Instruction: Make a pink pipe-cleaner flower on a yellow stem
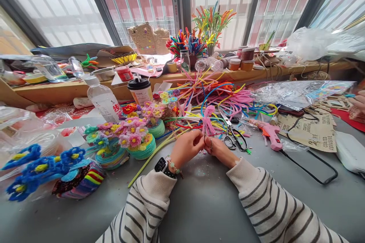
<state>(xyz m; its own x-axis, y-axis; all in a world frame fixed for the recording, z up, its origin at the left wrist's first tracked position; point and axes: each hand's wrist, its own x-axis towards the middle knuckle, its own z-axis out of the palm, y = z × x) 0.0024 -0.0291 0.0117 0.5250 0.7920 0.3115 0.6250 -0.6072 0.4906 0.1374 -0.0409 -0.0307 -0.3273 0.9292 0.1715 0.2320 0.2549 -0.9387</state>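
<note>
My left hand (188, 145) and my right hand (221, 151) meet low over the grey table, fingertips pinched together. A thin dark piece shows between them, too small to name; the rest of it is hidden by my fingers. Just behind the fingertips is a bundle of pink pipe cleaners (209, 119); I cannot tell whether my fingers hold it. To the right of my hands lie black-handled scissors (234, 136), blades pointing away. A pink glue gun (269, 133) rests farther right. Many loose coloured pipe cleaners (225, 95) are heaped behind my hands.
Pipe-cleaner flowers in pots (139, 140) stand at left, beside blue flowers (42, 167). A clear bottle (102, 97) and lidded cup (139, 90) stand behind. Sandpaper sheets (309, 131) and a glue-gun cord (310, 180) lie at right. Another person's hand (357, 104) shows at the right edge.
</note>
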